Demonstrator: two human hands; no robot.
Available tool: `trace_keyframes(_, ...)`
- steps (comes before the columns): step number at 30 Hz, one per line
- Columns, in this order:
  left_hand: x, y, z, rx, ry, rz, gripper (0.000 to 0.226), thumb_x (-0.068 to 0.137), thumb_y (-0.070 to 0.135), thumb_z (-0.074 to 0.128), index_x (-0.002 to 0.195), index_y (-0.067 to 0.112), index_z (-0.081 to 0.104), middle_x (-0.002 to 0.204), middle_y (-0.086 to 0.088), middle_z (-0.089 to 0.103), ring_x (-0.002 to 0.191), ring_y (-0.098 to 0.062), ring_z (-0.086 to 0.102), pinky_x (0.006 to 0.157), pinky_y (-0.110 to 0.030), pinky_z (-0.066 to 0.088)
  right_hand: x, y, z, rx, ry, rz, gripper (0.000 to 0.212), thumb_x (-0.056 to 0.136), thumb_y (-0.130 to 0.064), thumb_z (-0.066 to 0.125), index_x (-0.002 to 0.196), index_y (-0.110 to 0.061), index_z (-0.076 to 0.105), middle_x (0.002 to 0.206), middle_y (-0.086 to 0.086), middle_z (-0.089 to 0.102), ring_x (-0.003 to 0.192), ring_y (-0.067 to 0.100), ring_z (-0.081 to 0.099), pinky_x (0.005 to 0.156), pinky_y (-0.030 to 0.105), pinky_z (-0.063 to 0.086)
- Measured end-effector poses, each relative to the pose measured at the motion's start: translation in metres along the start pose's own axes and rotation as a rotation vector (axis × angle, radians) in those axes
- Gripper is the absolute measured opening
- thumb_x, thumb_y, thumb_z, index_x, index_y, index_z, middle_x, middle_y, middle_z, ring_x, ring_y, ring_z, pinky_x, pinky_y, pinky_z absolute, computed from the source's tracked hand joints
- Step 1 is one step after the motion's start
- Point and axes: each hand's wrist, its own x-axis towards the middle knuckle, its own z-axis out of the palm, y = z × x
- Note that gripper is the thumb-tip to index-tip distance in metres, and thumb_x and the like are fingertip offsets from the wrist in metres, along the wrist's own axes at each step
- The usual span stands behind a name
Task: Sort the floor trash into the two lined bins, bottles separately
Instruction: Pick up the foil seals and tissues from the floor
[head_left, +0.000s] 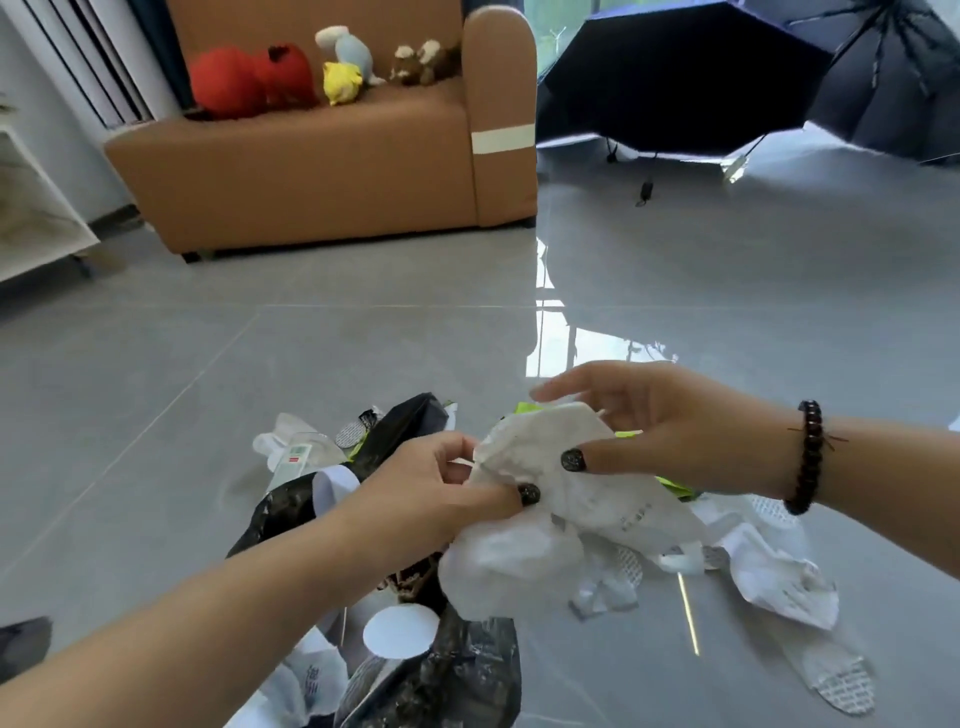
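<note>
Head view: a crumpled white paper bag (550, 467), faintly printed, is lifted at centre over the floor trash (415, 597). The left hand (441, 483) pinches its 9 o'clock edge between thumb and curled fingers. The right hand (670, 426) holds its 3 o'clock side, thumb pressed on, fingers spread behind, probably touching. Black plastic bags (457, 675) lie toward 6 o'clock.

1. A glossy grey tiled floor (363, 343) mirrors bright window light.
2. A tan armchair (332, 156) holds stuffed toys (291, 73).
3. Open dark umbrellas (691, 78) rest on the floor at right.
4. A white shelf (31, 218) stands left.
</note>
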Motion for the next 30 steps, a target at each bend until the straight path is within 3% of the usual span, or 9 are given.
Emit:
trace_keyframes(2, -0.003, -0.002, -0.006, -0.078, 0.020, -0.022, 0.061, 0.055, 0.038, 0.084, 0.109, 0.017, 0.065, 0.099, -0.011, 0.074, 0.092, -0.031, 0.071, 0.088, -0.051, 0.055, 0.003, 0.004, 0.005, 0.003, 0.010, -0.018, 0.027, 0.077, -0.023, 0.074, 0.104, -0.026, 0.068, 0.102, 0.000, 0.072, 0.094, 0.029, 0.069, 0.084, 0.050, 0.055)
trace_keyframes(4, -0.004, -0.003, -0.011, -0.107, 0.006, -0.034, 0.072, 0.050, 0.038, 0.086, 0.115, 0.020, 0.061, 0.100, -0.011, 0.074, 0.094, -0.032, 0.071, 0.091, -0.053, 0.053, 0.006, 0.006, 0.005, 0.042, 0.047, -0.006, 0.019, 0.077, -0.018, 0.074, 0.096, -0.014, 0.070, 0.095, 0.008, 0.074, 0.092, 0.033, 0.069, 0.084, 0.053, 0.054)
trace_keyframes(14, -0.006, -0.019, -0.021, -0.072, 0.093, 0.021, 0.051, 0.060, 0.026, 0.082, 0.109, 0.026, 0.066, 0.106, -0.009, 0.071, 0.086, -0.027, 0.072, 0.075, -0.038, 0.059, 0.003, 0.014, -0.006, 0.059, 0.228, 0.099, 0.011, 0.078, -0.013, 0.074, 0.088, -0.008, 0.072, 0.084, 0.013, 0.074, 0.078, 0.033, 0.069, 0.074, 0.042, 0.059)
trace_keyframes(17, -0.004, -0.022, -0.019, -0.134, 0.144, 0.024, 0.036, 0.064, 0.020, 0.088, 0.095, 0.016, 0.069, 0.096, -0.014, 0.073, 0.071, -0.023, 0.069, 0.064, -0.034, 0.057, 0.002, 0.024, -0.009, 0.251, 0.156, 0.201, 0.039, 0.075, -0.008, 0.075, 0.112, -0.012, 0.064, 0.076, 0.008, 0.067, 0.055, 0.016, 0.062, 0.047, 0.024, 0.051)
trace_keyframes(21, 0.004, -0.026, -0.011, -0.233, 0.350, 0.055, 0.039, 0.056, 0.026, 0.089, 0.081, 0.010, 0.064, 0.083, -0.015, 0.071, 0.071, -0.026, 0.065, 0.071, -0.045, 0.055, 0.000, 0.031, -0.022, 0.727, -0.285, 0.320, 0.085, 0.062, -0.004, 0.085, 0.137, -0.016, 0.047, 0.124, 0.024, 0.060, 0.094, 0.031, 0.068, 0.073, 0.040, 0.059)
trace_keyframes(25, 0.011, -0.024, -0.002, -0.316, 0.402, 0.120, 0.025, 0.068, 0.007, 0.083, 0.073, 0.010, 0.060, 0.093, -0.002, 0.074, 0.085, -0.025, 0.069, 0.078, -0.043, 0.057, -0.007, 0.036, -0.006, 0.437, -0.551, 0.329, 0.092, 0.072, 0.002, 0.076, 0.146, -0.028, 0.030, 0.121, 0.029, 0.059, 0.094, 0.037, 0.066, 0.068, 0.046, 0.060)
trace_keyframes(27, 0.011, -0.021, 0.002, -0.345, 0.375, 0.185, 0.023, 0.070, -0.001, 0.078, 0.066, 0.007, 0.057, 0.096, -0.004, 0.075, 0.091, -0.024, 0.071, 0.075, -0.037, 0.059, -0.018, 0.044, -0.004, 0.392, -0.683, 0.390, 0.091, 0.071, -0.007, 0.079, 0.144, -0.030, 0.029, 0.121, 0.025, 0.059, 0.105, 0.040, 0.062, 0.073, 0.049, 0.058)
trace_keyframes(28, 0.010, -0.020, 0.003, -0.323, 0.347, 0.232, 0.024, 0.068, -0.004, 0.078, 0.063, 0.004, 0.056, 0.094, -0.006, 0.076, 0.090, -0.022, 0.072, 0.073, -0.032, 0.059, -0.023, 0.047, -0.007, 0.445, -0.641, 0.434, 0.103, 0.065, -0.014, 0.085, 0.146, -0.031, 0.025, 0.121, 0.022, 0.059, 0.108, 0.042, 0.061, 0.074, 0.051, 0.058)
trace_keyframes(30, 0.009, -0.023, 0.008, -0.184, 0.286, 0.340, 0.025, 0.062, -0.007, 0.080, 0.060, -0.002, 0.056, 0.092, -0.007, 0.075, 0.086, -0.017, 0.073, 0.071, -0.022, 0.057, -0.035, 0.048, -0.023, 0.588, -0.304, 0.461, 0.131, 0.043, -0.028, 0.095, 0.148, -0.034, 0.017, 0.119, 0.014, 0.064, 0.103, 0.040, 0.064, 0.066, 0.049, 0.058)
